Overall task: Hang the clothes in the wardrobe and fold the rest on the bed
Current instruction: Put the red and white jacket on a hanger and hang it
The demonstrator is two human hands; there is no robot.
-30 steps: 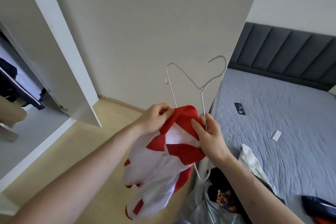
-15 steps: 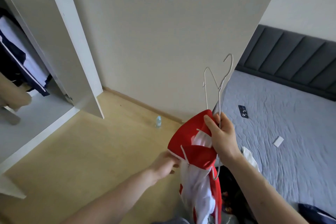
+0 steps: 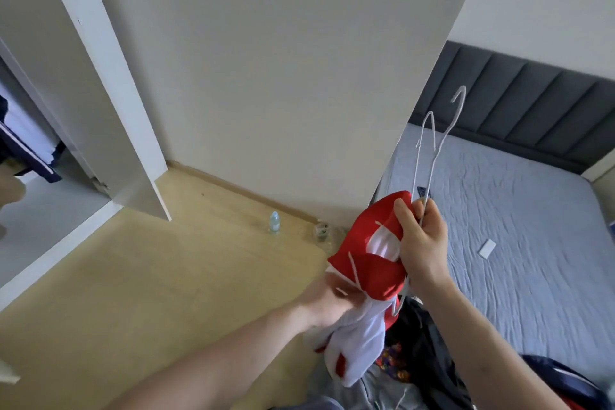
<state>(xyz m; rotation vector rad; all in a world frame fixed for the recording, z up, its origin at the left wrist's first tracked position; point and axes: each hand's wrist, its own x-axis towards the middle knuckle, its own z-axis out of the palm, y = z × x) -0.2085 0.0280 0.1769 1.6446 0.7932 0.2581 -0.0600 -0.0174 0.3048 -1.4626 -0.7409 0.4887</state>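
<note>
Hanger (image 3: 436, 143) and red-and-white shirt (image 3: 372, 263) were gripped by the right hand (image 3: 421, 240) near the bed (image 3: 515, 210); left hand (image 3: 327, 304) clutched the hem. Threading seemed underway; next, seating the shoulders.

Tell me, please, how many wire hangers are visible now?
1. The white wire hanger is held upright in the right hand, partly inside the red and white garment above the bed's edge. Others may hang hidden in the wardrobe.

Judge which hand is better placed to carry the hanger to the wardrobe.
Right, probably: the right hand already grips the wire hanger with the red-and-white garment; the left hand only holds cloth lower down.
</note>
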